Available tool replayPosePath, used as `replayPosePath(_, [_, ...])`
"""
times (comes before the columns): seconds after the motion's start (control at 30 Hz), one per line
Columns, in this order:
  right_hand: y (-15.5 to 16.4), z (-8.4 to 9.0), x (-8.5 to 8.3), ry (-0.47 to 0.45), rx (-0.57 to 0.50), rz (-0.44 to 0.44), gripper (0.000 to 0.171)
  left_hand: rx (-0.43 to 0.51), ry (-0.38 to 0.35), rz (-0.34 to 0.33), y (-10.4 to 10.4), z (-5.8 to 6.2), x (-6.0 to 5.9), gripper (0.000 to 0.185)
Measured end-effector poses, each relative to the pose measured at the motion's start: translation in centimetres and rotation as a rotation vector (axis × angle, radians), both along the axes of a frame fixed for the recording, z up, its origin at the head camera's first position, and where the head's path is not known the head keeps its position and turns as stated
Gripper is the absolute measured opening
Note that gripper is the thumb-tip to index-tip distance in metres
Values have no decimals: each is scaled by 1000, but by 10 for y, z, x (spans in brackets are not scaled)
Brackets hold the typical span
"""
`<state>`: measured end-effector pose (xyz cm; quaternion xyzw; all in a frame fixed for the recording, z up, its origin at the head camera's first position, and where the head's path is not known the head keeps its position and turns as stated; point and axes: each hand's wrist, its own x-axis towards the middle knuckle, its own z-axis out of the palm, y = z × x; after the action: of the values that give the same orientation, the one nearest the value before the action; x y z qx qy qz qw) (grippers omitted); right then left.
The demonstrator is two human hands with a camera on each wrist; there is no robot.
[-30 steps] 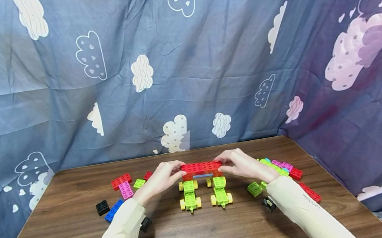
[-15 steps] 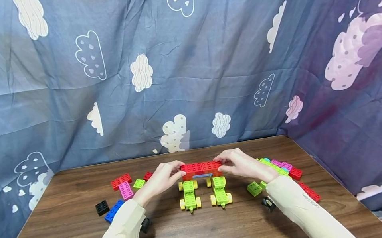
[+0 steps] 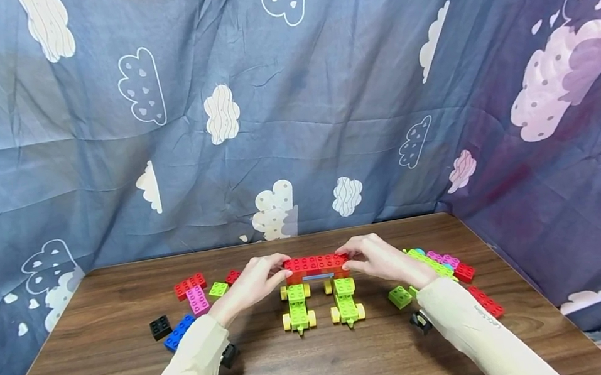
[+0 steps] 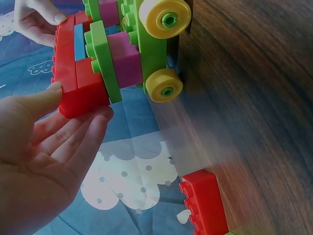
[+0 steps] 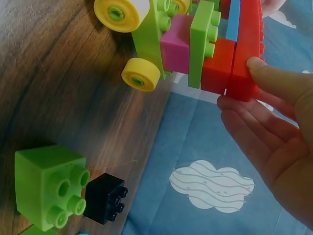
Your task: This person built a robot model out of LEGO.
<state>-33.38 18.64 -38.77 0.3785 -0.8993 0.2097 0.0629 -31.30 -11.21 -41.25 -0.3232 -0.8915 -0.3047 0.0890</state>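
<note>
A row of red bricks, with a flat blue piece under its middle, spans two lime-green wheeled bases, the left base and the right base. Yellow wheels carry each base. Between base and red row sit a pink brick and a green brick. My left hand grips the row's left end, thumb on the studded top and fingers at the end and underside. At the opposite end my right hand holds it in the same way.
To the left lie a red brick, a pink brick, a blue brick and a black brick. On the right are a lime-green brick, a red brick and several others. A cloud-patterned curtain hangs behind the table.
</note>
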Motion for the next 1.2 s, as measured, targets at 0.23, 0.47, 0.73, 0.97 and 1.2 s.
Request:
replayPosePath(0.23, [-1,-2,0,35,-3,1,28,-7,0,12,0,3,2,30])
replayPosePath(0.47, [-2,0,1,36,-18,12,28,-7,22,17,1,3,3,29])
replayPosePath(0.73, [-2,-5,5,74,-12,16,31,-6,53,30,2,1,5,29])
replayPosePath(0.97, [-2,-7,6,97,-1,23,33,-15,91,46,2,0,7,30])
replayPosePath(1.2, [0,-5,6,72,11,10,33,9,70,42,3,-3,5,33])
